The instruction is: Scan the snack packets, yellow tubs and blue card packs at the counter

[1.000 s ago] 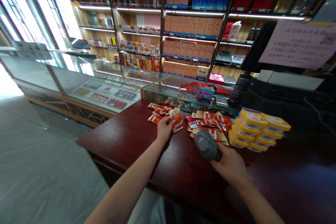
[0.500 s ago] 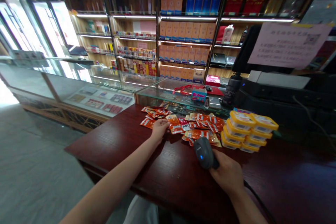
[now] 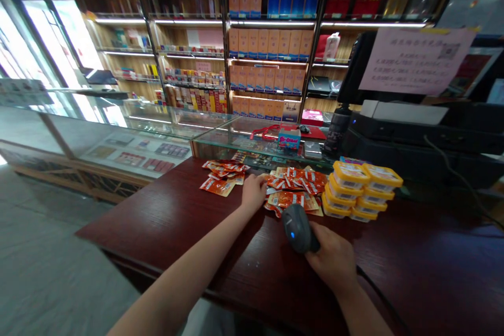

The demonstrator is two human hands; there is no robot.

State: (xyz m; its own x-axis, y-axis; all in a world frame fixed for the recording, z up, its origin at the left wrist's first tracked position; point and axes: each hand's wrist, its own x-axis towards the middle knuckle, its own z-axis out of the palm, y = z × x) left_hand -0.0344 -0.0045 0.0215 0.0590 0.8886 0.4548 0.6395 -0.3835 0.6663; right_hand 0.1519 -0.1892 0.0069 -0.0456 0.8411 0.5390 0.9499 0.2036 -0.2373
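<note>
My right hand is wrapped around the handle of a dark grey barcode scanner, which has a blue light and points over the counter toward the packets. My left hand has its fingers curled at the left edge of a pile of orange snack packets. Whatever its fingertips pinch, if anything, is hidden. Left of that hand lies a smaller pile of similar packets. Yellow-lidded plastic tubs stand in two stacks to the right of the larger pile.
Behind the dark wooden counter runs a glass display case. A small blue and pink box sits on the glass. At right are a monitor with a pink paper sign and a black printer. The scanner cable trails toward the bottom right.
My left hand has moved right, from an orange packet between the piles to the larger pile's left edge. The scanner stays nearly in place in my right hand. The view has shifted slightly.
</note>
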